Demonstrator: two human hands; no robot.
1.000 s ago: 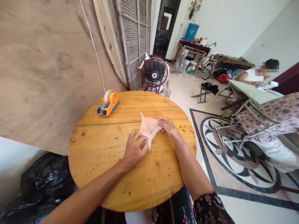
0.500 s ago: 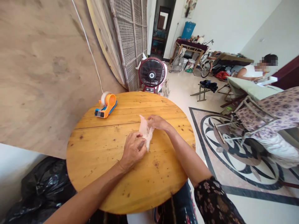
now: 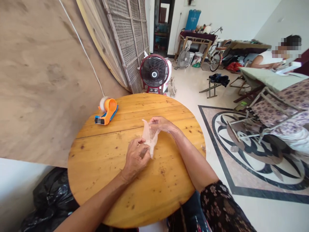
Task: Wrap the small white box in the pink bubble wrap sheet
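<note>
Pale pink, thin, crumpled film (image 3: 146,133) spans both hands over the middle of the round yellow-brown wooden table (image 3: 164,193) in the head view. The left hand (image 3: 136,157) pinches its near edge, presumably anchoring it; the right hand (image 3: 161,124) curls at its far side, fingertips partly hidden, grip unclear. An orange-and-blue plastic tape dispenser (image 3: 110,111) stands far left, seemingly leaving working room.
</note>
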